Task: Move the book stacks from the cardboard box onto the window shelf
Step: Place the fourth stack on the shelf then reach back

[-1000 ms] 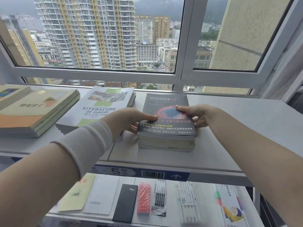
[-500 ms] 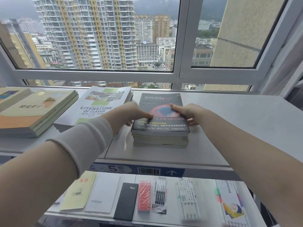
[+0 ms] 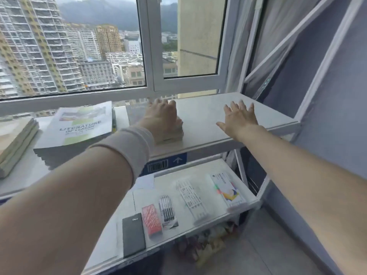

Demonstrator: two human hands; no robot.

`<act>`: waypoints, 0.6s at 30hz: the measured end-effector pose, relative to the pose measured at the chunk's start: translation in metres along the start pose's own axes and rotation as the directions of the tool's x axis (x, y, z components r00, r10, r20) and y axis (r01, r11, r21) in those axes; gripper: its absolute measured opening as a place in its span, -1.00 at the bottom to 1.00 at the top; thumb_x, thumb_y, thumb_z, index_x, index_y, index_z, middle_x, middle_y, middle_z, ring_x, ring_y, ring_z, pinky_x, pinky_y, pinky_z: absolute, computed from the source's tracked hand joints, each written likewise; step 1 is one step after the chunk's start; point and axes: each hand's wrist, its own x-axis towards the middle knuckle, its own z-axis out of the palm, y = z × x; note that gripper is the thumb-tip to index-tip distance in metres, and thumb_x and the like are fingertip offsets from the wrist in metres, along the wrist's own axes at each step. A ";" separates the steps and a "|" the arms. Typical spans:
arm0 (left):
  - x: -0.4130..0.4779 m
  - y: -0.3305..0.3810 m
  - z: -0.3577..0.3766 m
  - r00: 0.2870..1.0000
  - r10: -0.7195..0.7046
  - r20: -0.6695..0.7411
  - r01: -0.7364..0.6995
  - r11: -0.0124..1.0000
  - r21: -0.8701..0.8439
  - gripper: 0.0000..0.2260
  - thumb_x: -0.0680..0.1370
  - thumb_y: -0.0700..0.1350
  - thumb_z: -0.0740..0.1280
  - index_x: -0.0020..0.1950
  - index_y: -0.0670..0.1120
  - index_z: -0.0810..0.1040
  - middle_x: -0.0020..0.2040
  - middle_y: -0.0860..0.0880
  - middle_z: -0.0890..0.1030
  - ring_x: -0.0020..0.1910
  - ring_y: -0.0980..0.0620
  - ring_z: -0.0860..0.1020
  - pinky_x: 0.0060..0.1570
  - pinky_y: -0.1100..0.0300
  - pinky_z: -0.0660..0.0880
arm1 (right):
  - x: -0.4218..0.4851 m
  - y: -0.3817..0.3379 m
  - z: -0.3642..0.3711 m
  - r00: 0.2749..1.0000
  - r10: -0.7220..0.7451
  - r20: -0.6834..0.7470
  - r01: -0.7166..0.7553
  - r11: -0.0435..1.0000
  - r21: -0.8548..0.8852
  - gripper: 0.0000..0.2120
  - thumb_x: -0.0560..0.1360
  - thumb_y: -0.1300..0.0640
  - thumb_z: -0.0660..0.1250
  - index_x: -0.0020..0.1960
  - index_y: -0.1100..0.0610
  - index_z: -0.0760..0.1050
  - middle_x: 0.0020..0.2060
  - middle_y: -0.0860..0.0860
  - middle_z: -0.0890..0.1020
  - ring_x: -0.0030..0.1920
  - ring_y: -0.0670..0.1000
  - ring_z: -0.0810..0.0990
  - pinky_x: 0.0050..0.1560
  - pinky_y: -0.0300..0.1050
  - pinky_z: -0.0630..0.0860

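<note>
light: soft overcast daylight through the window (image 3: 99, 46) | shadows: faint | blur: heavy motion smear, left hand (image 3: 161, 114) probably worst | edges: wide-angle bendy

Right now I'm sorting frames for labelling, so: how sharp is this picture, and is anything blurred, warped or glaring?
Head view: motion blur smears the left hand and the book stack under it; the title on the white book is ghosted; the right hand is a bit sharper; wide-angle lens slants the window frame; soft daylight, no glare on the window shelf.
</note>
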 end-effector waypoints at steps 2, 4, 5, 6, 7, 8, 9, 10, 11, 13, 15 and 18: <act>-0.012 0.038 -0.002 0.997 0.081 0.017 -0.081 0.997 -0.005 -0.49 0.58 0.10 0.19 0.42 -0.18 0.28 0.40 -0.19 0.39 0.40 -0.19 0.31 0.41 -0.12 0.16 | -0.040 0.029 0.000 0.998 0.061 0.015 -0.061 0.998 0.012 -0.37 0.59 -0.14 0.03 0.53 0.17 0.01 0.54 0.14 0.08 0.54 0.20 -0.03 0.48 0.24 -0.07; -0.025 0.081 -0.007 0.988 0.155 0.022 -0.154 0.988 -0.025 -0.48 0.58 0.10 0.19 0.43 -0.18 0.27 0.40 -0.19 0.39 0.40 -0.19 0.31 0.42 -0.14 0.14 | -0.080 0.067 0.001 0.991 0.133 0.025 -0.133 0.991 -0.002 -0.37 0.59 -0.13 0.04 0.53 0.17 0.02 0.54 0.14 0.08 0.54 0.19 -0.03 0.49 0.24 -0.08; -0.033 0.104 -0.010 0.981 0.192 0.017 -0.191 0.981 -0.043 -0.49 0.58 0.10 0.19 0.43 -0.18 0.27 0.40 -0.19 0.39 0.40 -0.19 0.31 0.41 -0.14 0.15 | -0.102 0.087 0.001 0.984 0.175 0.030 -0.175 0.985 -0.012 -0.37 0.59 -0.14 0.04 0.53 0.18 0.03 0.53 0.14 0.09 0.54 0.19 -0.03 0.49 0.24 -0.07; -0.042 0.128 -0.014 0.972 0.233 0.009 -0.232 0.971 -0.061 -0.49 0.58 0.09 0.19 0.43 -0.18 0.28 0.39 -0.19 0.39 0.39 -0.19 0.32 0.40 -0.13 0.15 | -0.124 0.108 0.000 0.974 0.221 0.040 -0.221 0.975 -0.020 -0.37 0.59 -0.14 0.04 0.53 0.19 0.03 0.53 0.14 0.09 0.54 0.19 -0.03 0.49 0.24 -0.08; -0.051 0.153 -0.018 0.960 0.279 -0.002 -0.278 0.957 -0.079 -0.51 0.58 0.08 0.19 0.41 -0.18 0.29 0.38 -0.19 0.40 0.38 -0.19 0.33 0.39 -0.12 0.17 | -0.148 0.130 0.000 0.962 0.269 0.054 -0.268 0.963 -0.031 -0.37 0.59 -0.14 0.03 0.53 0.19 0.02 0.54 0.14 0.08 0.54 0.19 -0.03 0.49 0.24 -0.08; -0.061 0.180 -0.022 0.946 0.325 -0.015 -0.325 0.941 -0.094 -0.52 0.57 0.07 0.19 0.40 -0.18 0.30 0.37 -0.19 0.41 0.37 -0.19 0.34 0.39 -0.12 0.17 | -0.173 0.153 0.000 0.947 0.315 0.069 -0.312 0.949 -0.046 -0.37 0.60 -0.14 0.02 0.53 0.18 0.01 0.54 0.14 0.07 0.54 0.19 -0.05 0.49 0.23 -0.09; -0.073 0.209 -0.026 0.929 0.370 -0.026 -0.371 0.923 -0.105 -0.52 0.57 0.07 0.20 0.40 -0.18 0.30 0.37 -0.19 0.41 0.37 -0.19 0.34 0.39 -0.12 0.18 | -0.198 0.176 0.001 0.929 0.360 0.083 -0.356 0.933 -0.060 -0.37 0.60 -0.14 0.01 0.54 0.18 -0.01 0.54 0.14 0.06 0.54 0.19 -0.06 0.50 0.22 -0.10; -0.085 0.239 -0.030 0.911 0.411 -0.033 -0.412 0.904 -0.112 -0.52 0.57 0.07 0.20 0.41 -0.17 0.29 0.38 -0.19 0.41 0.38 -0.19 0.33 0.39 -0.11 0.18 | -0.225 0.199 0.002 0.910 0.404 0.098 -0.397 0.914 -0.077 -0.37 0.60 -0.13 0.00 0.54 0.18 -0.02 0.54 0.13 0.05 0.54 0.19 -0.07 0.50 0.22 -0.10; -0.098 0.270 -0.034 0.893 0.449 -0.037 -0.450 0.886 -0.113 -0.51 0.57 0.07 0.20 0.42 -0.17 0.28 0.39 -0.19 0.40 0.39 -0.19 0.33 0.39 -0.10 0.18 | -0.252 0.222 0.003 0.890 0.442 0.112 -0.434 0.896 -0.095 -0.38 0.61 -0.13 -0.01 0.54 0.18 -0.02 0.55 0.13 0.04 0.54 0.19 -0.08 0.50 0.21 -0.10; -0.129 0.335 -0.042 0.854 0.518 -0.044 -0.519 0.847 -0.113 -0.49 0.57 0.09 0.20 0.44 -0.15 0.28 0.39 -0.17 0.40 0.40 -0.18 0.34 0.37 -0.05 0.19 | -0.310 0.270 0.007 0.852 0.508 0.129 -0.494 0.860 -0.127 -0.38 0.61 -0.12 -0.02 0.54 0.18 -0.03 0.55 0.13 0.03 0.54 0.19 -0.09 0.50 0.21 -0.12; -0.164 0.403 -0.048 0.809 0.585 -0.059 -0.588 0.801 -0.116 -0.49 0.58 0.10 0.18 0.44 -0.14 0.27 0.39 -0.15 0.41 0.38 -0.16 0.36 0.35 -0.02 0.21 | -0.372 0.318 0.012 0.815 0.564 0.131 -0.546 0.824 -0.153 -0.39 0.61 -0.11 -0.03 0.54 0.19 -0.04 0.55 0.13 0.02 0.54 0.19 -0.10 0.50 0.20 -0.13; -0.226 0.507 -0.047 0.726 0.686 -0.050 -0.687 0.718 -0.112 -0.48 0.59 0.11 0.16 0.46 -0.14 0.24 0.41 -0.15 0.39 0.39 -0.16 0.34 0.36 -0.04 0.21 | -0.469 0.388 0.022 0.748 0.646 0.151 -0.620 0.762 -0.189 -0.39 0.61 -0.12 -0.04 0.55 0.18 -0.04 0.55 0.12 0.02 0.54 0.19 -0.10 0.51 0.19 -0.12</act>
